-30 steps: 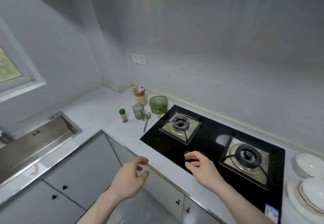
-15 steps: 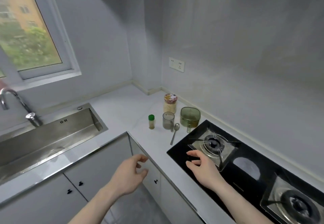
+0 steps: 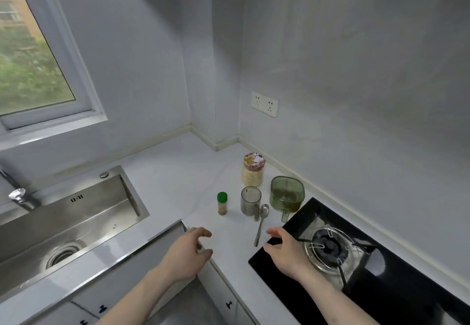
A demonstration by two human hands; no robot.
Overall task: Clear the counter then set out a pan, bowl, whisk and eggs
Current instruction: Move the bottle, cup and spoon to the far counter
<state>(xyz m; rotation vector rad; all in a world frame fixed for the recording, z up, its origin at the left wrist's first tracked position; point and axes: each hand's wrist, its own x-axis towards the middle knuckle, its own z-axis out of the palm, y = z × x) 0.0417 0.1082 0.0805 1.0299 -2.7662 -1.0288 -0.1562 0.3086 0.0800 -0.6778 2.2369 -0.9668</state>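
Observation:
On the white counter (image 3: 178,187) stand a small green-capped spice bottle (image 3: 222,203), a clear grey cup (image 3: 250,200), a jar with a patterned lid (image 3: 253,169) and a green measuring jug (image 3: 287,195). A metal spoon (image 3: 261,223) lies in front of the cup. My left hand (image 3: 187,256) hovers empty over the counter's front edge, fingers loosely curled. My right hand (image 3: 284,253) floats over the hob's left corner, just right of the spoon's handle, fingers relaxed and holding nothing. No pan, bowl, whisk or eggs are in view.
A steel sink (image 3: 63,223) with a tap (image 3: 17,195) fills the left. The black gas hob (image 3: 381,274) with a burner (image 3: 328,246) lies at the right. Cabinet doors (image 3: 223,296) run below the counter. A wall socket (image 3: 264,104) and a window (image 3: 28,65) are behind.
My view has swung left, from the hob toward the counter corner and sink. Both hands travelled left with it; the right hand left the hob's knob area and now nears the spoon.

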